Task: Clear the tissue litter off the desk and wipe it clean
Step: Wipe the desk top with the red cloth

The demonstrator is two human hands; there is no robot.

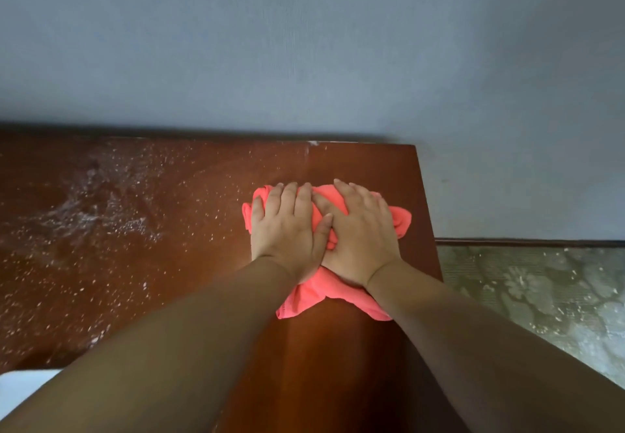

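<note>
Wiping step: left hand (287, 226) and right hand (360, 238) press flat, touching, on the cloth (313, 295). Next: sweep left over specks (101, 212) on the table (338, 365).

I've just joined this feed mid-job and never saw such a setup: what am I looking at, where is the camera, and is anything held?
No machine here: a person works with bare hands, and the single picture comes from a camera worn on their head, looking down. The left hand and right hand lie side by side, fingers straight, pressing a pink cloth onto a brown wooden desk. Nothing is gripped. White specks cover the desk's left part; the right part looks cleaner. Behind is a grey wall; patterned floor shows at right.
</note>
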